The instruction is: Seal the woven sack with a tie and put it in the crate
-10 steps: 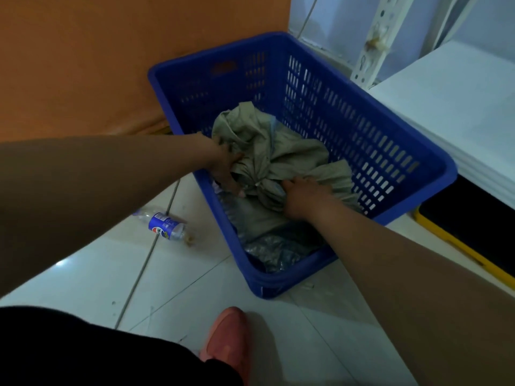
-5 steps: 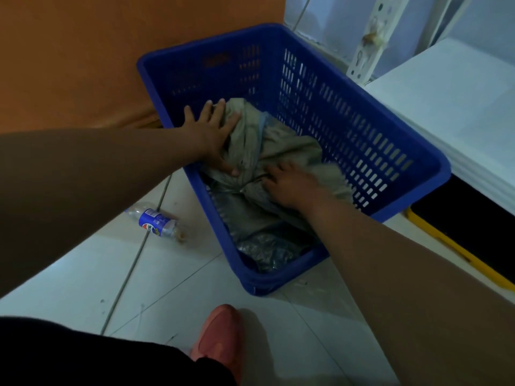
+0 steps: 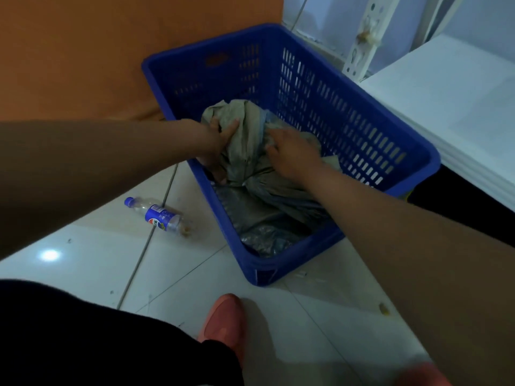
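The grey-green woven sack (image 3: 245, 151) lies crumpled inside the blue plastic crate (image 3: 362, 129) on the floor, its neck gathered and tied near the crate's left wall. My left hand (image 3: 216, 143) grips the sack's loose top from the left, thumb over the fabric. My right hand (image 3: 292, 154) rests on the sack from the right with fingers curled into the cloth. The sack's lower part (image 3: 264, 235) fills the near end of the crate.
A plastic bottle (image 3: 158, 215) with a blue label lies on the white tile floor left of the crate. An orange wall stands behind. A white slab (image 3: 459, 107) and a perforated metal post (image 3: 362, 37) are at right. My pink shoe (image 3: 223, 321) is near the crate.
My left hand went from lying flat with spread fingers to gripping the sack's top. My right hand moved up along the sack toward its top.
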Action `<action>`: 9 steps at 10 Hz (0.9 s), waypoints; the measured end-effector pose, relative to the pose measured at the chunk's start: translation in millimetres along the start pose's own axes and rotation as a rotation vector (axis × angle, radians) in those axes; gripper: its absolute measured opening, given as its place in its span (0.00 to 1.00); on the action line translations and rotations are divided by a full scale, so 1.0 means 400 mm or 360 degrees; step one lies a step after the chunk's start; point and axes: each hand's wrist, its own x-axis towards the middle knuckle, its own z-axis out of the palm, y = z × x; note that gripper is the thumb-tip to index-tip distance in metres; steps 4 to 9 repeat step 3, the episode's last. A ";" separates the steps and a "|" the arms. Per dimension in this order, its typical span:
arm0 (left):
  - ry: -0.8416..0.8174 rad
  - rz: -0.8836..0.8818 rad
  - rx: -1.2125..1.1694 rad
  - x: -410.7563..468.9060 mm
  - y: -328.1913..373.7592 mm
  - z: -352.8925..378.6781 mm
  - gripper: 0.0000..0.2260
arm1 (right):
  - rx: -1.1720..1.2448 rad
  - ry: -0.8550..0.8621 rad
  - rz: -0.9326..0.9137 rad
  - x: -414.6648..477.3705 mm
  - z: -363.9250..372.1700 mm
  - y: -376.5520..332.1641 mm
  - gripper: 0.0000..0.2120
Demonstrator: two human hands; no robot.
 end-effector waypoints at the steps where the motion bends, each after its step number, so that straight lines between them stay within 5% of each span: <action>1: 0.0035 0.0081 -0.0003 -0.116 0.001 -0.080 0.58 | -0.0262 0.0093 -0.0264 -0.024 -0.142 -0.082 0.20; 2: 0.0276 0.0134 0.0012 -0.233 -0.012 -0.188 0.45 | -0.0210 0.0252 -0.0339 -0.057 -0.260 -0.145 0.19; 3: 0.0823 0.0282 -0.0074 -0.386 -0.023 -0.291 0.20 | 0.0162 0.0649 -0.0410 -0.139 -0.428 -0.252 0.16; 9: 0.0823 0.0282 -0.0074 -0.386 -0.023 -0.291 0.20 | 0.0162 0.0649 -0.0410 -0.139 -0.428 -0.252 0.16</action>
